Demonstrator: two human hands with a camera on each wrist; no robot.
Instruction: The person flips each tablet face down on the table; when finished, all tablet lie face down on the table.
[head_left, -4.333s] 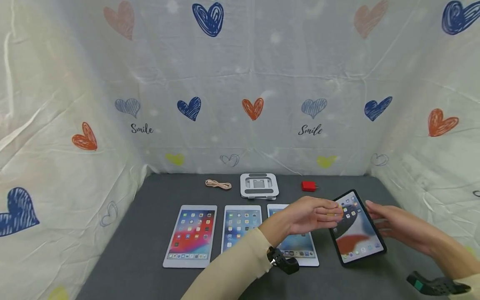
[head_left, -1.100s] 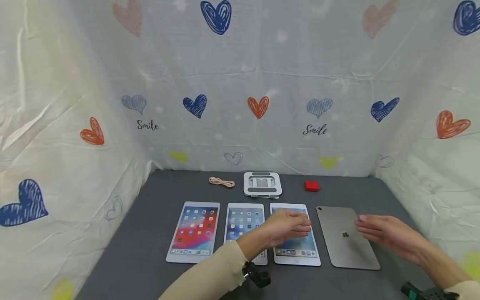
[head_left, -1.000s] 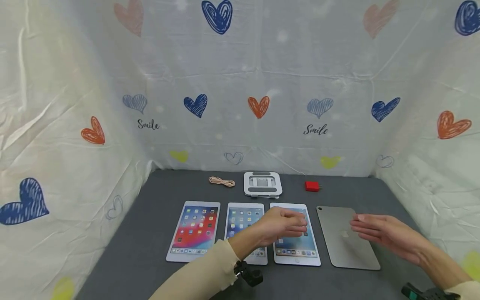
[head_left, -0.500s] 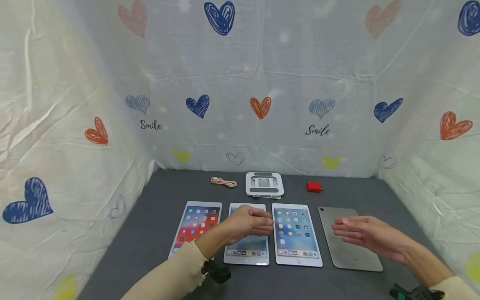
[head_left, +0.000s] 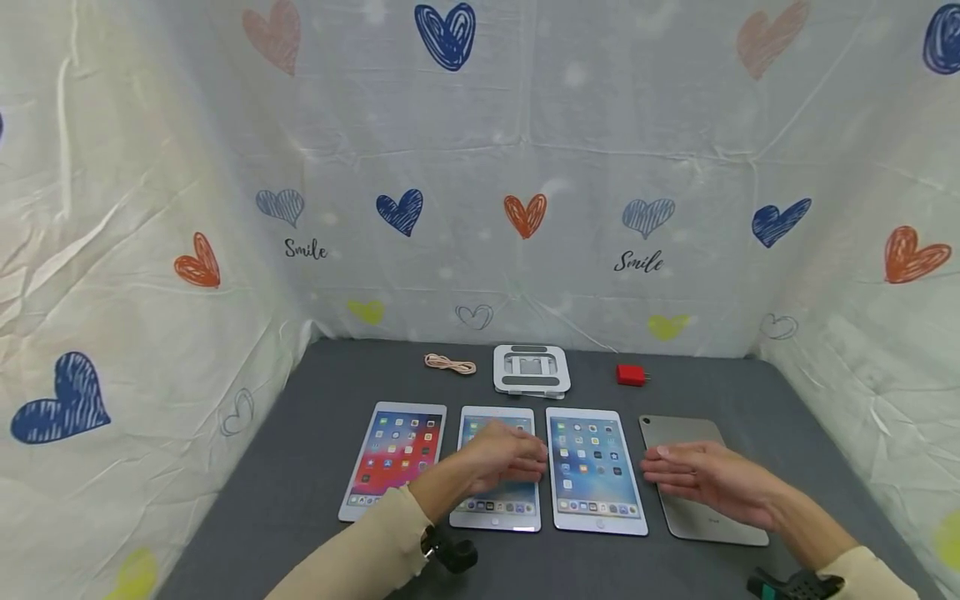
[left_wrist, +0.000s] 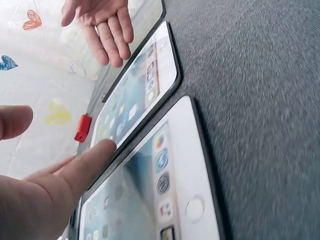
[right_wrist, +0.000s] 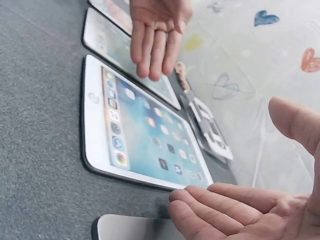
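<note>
Three white tablets and a grey one stand in a row on the dark table. My left hand [head_left: 501,457] is over the second white tablet [head_left: 495,518], fingers straight, holding nothing. Over the face-down grey tablet [head_left: 678,518] my right hand [head_left: 712,477] extends its fingers, palm facing the other hand, also holding nothing. Between the hands lies the third white tablet [head_left: 596,467], screen lit with icons; the right wrist view shows it whole [right_wrist: 145,125]. The first tablet [head_left: 397,454], with a red and blue screen, lies at the left, partly behind the left sleeve.
Along the back of the table lie a coiled beige cable [head_left: 450,364], a folded white and grey stand [head_left: 532,372] and a red charger plug [head_left: 632,375]. A white cloth [head_left: 450,275] printed with hearts encloses the back and sides.
The grey tablet, earlier tilted face up between both hands, now lies face down. My left hand has moved left off the third tablet; the right has drifted left across the grey tablet.
</note>
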